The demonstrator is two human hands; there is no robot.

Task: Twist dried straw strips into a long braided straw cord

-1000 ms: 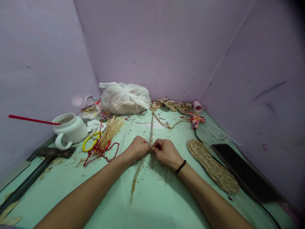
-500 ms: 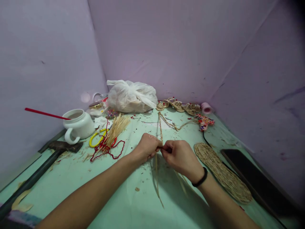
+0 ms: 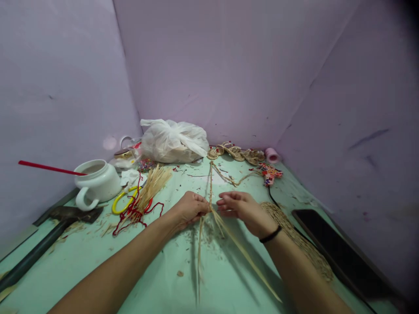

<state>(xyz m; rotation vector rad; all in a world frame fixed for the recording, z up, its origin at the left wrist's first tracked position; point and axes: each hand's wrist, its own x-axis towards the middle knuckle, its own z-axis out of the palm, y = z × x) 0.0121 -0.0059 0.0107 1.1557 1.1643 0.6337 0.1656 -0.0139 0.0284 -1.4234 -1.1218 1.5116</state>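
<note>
Pale lilac walls [image 3: 209, 65] enclose the station on three sides. Below them lies a mint-green covered tabletop [image 3: 157, 288], scattered with straw crumbs.

Largest item at the rear: a knotted translucent white plastic bag [image 3: 175, 141]. At left: a dark long-handled metal hammer [image 3: 36, 250]. At right: a flat black rectangular slab [image 3: 334, 248] and, just beside it, a tan woven-straw sole [image 3: 297, 237], partly behind the right wrist. At left, above the hammer head: a glossy white round-bellied pot [image 3: 101, 181].

From my head-camera feed, the left hand [image 3: 193, 209] pinches a thin tan plaited-straw cord [image 3: 211, 187] near its lower end. The cord runs from there toward the rear, at the centre of the tabletop. Loose pale straw strands [image 3: 244, 250] hang below the pinch.

Change noted: half a second ago the right hand [image 3: 244, 211] met the left at the cord; now it stands apart, fingers extended and spread. I judge that the left pinch alone secures the plait, with the strands free.
</note>
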